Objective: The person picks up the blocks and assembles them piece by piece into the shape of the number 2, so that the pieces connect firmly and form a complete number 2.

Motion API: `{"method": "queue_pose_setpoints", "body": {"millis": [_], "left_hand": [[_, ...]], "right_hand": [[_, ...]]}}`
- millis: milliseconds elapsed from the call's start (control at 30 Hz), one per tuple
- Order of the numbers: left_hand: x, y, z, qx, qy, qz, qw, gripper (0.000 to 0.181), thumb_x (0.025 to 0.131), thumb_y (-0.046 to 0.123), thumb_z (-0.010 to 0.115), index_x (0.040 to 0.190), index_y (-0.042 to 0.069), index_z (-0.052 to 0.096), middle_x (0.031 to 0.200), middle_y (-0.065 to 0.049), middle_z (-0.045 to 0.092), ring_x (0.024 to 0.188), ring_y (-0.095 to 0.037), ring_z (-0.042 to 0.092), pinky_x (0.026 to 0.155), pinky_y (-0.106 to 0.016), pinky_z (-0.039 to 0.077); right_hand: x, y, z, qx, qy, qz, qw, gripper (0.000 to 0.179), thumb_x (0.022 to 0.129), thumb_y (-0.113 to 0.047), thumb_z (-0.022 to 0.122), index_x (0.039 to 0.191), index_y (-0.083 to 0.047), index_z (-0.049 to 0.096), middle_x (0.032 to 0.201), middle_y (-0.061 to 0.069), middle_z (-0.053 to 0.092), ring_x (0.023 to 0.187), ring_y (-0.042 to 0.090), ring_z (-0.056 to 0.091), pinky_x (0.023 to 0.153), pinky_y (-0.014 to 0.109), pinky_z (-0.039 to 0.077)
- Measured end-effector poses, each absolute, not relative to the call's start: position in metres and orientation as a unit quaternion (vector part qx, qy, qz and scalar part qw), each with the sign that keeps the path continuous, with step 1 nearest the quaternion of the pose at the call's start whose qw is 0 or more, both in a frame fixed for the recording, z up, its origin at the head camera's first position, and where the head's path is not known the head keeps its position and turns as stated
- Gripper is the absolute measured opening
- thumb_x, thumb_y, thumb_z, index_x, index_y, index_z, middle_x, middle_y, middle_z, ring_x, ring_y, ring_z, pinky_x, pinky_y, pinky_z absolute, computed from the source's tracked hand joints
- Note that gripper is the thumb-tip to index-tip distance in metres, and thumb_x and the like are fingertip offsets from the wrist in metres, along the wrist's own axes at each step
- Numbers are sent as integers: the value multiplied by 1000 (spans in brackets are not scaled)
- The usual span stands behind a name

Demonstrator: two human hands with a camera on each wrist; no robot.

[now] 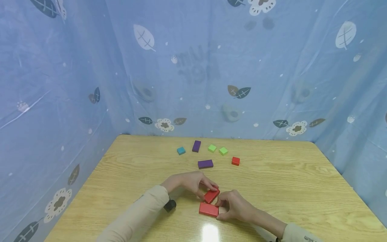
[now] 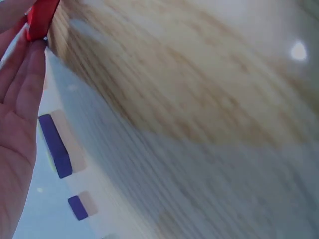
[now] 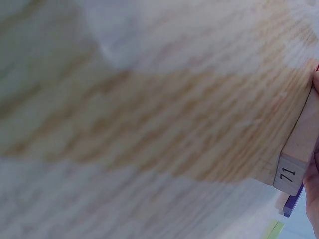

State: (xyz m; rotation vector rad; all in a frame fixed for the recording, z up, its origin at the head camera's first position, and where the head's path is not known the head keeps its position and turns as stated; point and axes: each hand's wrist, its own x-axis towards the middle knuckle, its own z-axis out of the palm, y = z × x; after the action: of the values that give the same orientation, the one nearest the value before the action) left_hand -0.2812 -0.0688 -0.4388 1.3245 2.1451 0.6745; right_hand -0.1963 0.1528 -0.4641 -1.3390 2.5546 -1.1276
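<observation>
My left hand (image 1: pixel 193 181) pinches a red block (image 1: pixel 211 195) between thumb and fingers, tilted a little on the table. In the left wrist view that red block (image 2: pixel 41 19) shows at the top left corner. Just in front of it lies a second red block (image 1: pixel 208 209), flat and lengthwise. At that block's right end, my right hand (image 1: pixel 237 206) grips a plain wooden block (image 3: pixel 298 149) marked 71 on its end. The palm hides much of this wooden block in the head view. The two hands are close together.
Farther back on the wooden table (image 1: pixel 272 188) lie a blue block (image 1: pixel 181 150), two purple blocks (image 1: pixel 205 164), two light green blocks (image 1: pixel 223 151) and a small red block (image 1: pixel 235 161). A patterned blue curtain (image 1: pixel 193 67) surrounds the table's back and sides.
</observation>
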Motion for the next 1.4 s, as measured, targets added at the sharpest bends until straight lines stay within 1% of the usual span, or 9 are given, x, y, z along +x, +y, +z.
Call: {"method": "queue_pose_setpoints", "body": {"millis": [200, 333, 533, 600, 733, 933, 1133, 1300, 1400], "left_hand": [[-281, -75, -438, 482, 794, 283, 239, 55, 81, 18, 78, 132, 13, 59, 141, 5, 50, 130, -6, 40, 105, -22, 33], [-275, -80, -436, 483, 807, 289, 180, 49, 81, 20, 77, 128, 10, 63, 135, 5, 55, 127, -7, 46, 103, -23, 36], [-255, -75, -438, 554, 810, 169, 90, 44, 86, 33, 72, 123, 11, 66, 128, 2, 61, 116, -5, 55, 93, -13, 41], [-251, -73, -438, 561, 811, 147, 74, 42, 87, 34, 70, 122, 11, 66, 127, 2, 62, 113, -4, 57, 91, -11, 41], [-245, -73, -437, 548, 820, 144, 82, 38, 88, 32, 70, 120, 11, 67, 126, 2, 62, 112, -4, 58, 89, -10, 42], [-243, -72, -438, 541, 824, 139, 90, 36, 88, 32, 69, 118, 12, 68, 127, 1, 61, 98, 6, 57, 75, -4, 40], [-243, -71, -438, 544, 824, 127, 94, 35, 88, 34, 68, 116, 12, 69, 127, 2, 61, 104, -1, 60, 82, -7, 42], [-241, -72, -436, 535, 827, 133, 105, 35, 89, 33, 68, 116, 12, 70, 127, 4, 61, 84, 9, 54, 72, -5, 40], [-240, -72, -434, 534, 828, 137, 105, 36, 89, 32, 68, 118, 12, 69, 127, 3, 61, 66, 7, 44, 64, -5, 37]], "right_hand": [[-197, 152, -462, -430, 824, -367, 30, 20, 73, -17, 84, 86, -11, 71, 81, -12, 67, 70, -4, 49, 59, 15, 45], [-198, 152, -462, -426, 826, -368, 30, 20, 72, -16, 84, 86, -11, 71, 80, -12, 67, 68, -4, 49, 58, 15, 45], [-198, 153, -461, -423, 830, -362, 25, 20, 73, -19, 84, 86, -11, 71, 81, -11, 68, 72, -4, 54, 61, 17, 47], [-198, 153, -462, -422, 832, -359, 24, 20, 73, -19, 84, 86, -12, 71, 82, -11, 68, 73, -4, 55, 62, 17, 47], [-197, 153, -463, -423, 832, -358, 28, 21, 73, -20, 84, 86, -13, 70, 82, -12, 68, 74, -4, 54, 63, 16, 46], [-198, 153, -467, -426, 825, -372, 22, 21, 73, -17, 84, 85, -12, 69, 81, -10, 67, 73, -3, 56, 64, 18, 49], [-194, 154, -467, -428, 825, -368, 20, 23, 74, -25, 83, 86, -11, 68, 82, -10, 67, 75, -2, 59, 66, 18, 51], [-193, 155, -466, -429, 828, -362, 14, 31, 73, -32, 82, 90, -10, 68, 85, -9, 69, 79, -1, 61, 68, 19, 52], [-194, 158, -458, -416, 834, -363, 11, 35, 72, -33, 82, 94, -9, 69, 88, -6, 70, 80, 2, 63, 69, 21, 53]]}}
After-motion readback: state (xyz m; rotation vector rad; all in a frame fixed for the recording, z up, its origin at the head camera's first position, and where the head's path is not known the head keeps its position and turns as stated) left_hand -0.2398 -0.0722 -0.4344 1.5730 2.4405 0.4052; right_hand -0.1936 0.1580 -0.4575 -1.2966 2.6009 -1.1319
